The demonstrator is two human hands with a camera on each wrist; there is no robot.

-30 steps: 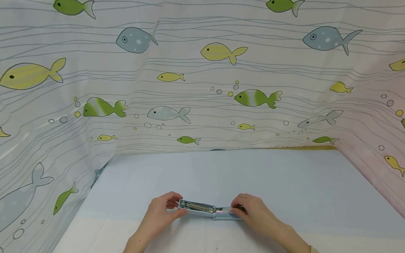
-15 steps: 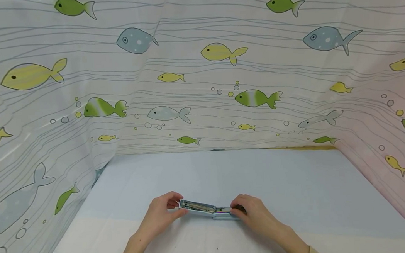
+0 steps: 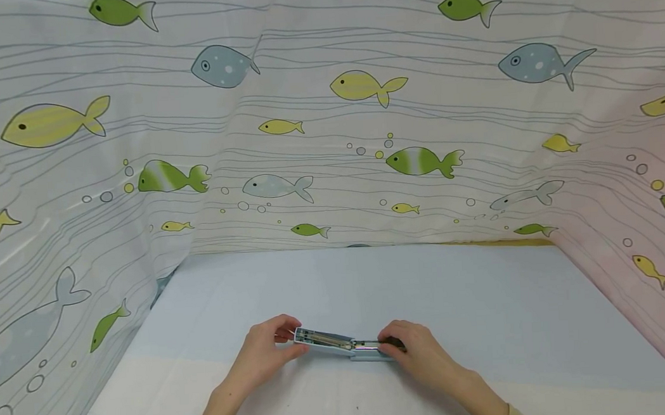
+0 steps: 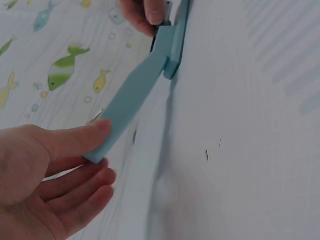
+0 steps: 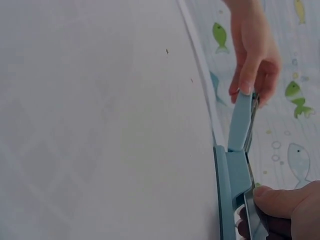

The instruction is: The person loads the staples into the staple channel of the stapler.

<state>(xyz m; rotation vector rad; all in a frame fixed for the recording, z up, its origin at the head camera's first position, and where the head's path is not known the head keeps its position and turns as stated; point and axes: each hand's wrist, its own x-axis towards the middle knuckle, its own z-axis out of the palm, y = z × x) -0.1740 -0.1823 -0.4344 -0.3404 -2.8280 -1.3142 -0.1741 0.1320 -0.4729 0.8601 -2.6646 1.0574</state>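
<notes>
A light blue stapler [image 3: 332, 344] is folded wide open near the front of the table in the head view. My left hand [image 3: 264, 350] pinches the end of its raised top arm [image 4: 131, 95], thumb on one side and fingers behind. At the other end, my right hand [image 3: 418, 348] grips the metal magazine [image 5: 255, 215] between thumb and fingers. The base [image 5: 225, 195] lies along the table surface in the right wrist view. Part of the magazine and base is hidden under my right hand in the head view.
The table [image 3: 487, 299] has a pale cloth over it. Fish-printed curtains [image 3: 339, 131] rise at the back and both sides. Several tiny dark specks, one a thin sliver [image 4: 206, 155], lie on the cloth near the front.
My right hand has shifted very slightly on the magazine. The left hand and the stapler stay practically where they were.
</notes>
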